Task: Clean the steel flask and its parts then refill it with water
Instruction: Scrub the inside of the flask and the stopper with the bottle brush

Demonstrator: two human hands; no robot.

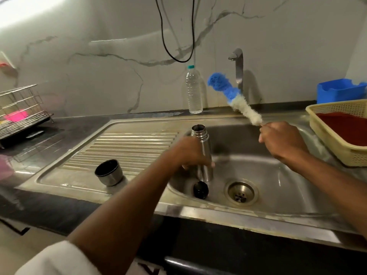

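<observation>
The steel flask (202, 139) stands upright in the sink basin (278, 175) with its mouth uncovered. My left hand (190, 151) grips its body around the middle. My right hand (282, 139) holds the handle of a bottle brush (234, 98), whose blue and white bristles point up and to the left, above and to the right of the flask's mouth. The flask's steel cup lid (109, 172) lies tilted on the ribbed drainboard (129, 147). Its black stopper (201, 189) lies in the basin just in front of the flask.
A tap (238, 64) rises behind the basin, and a clear plastic bottle (194, 90) stands on the ledge. A yellow basket (333, 135) and a blue tub (339, 90) sit at the right. A wire dish rack (19, 108) is at the far left. The drain (241, 193) shows.
</observation>
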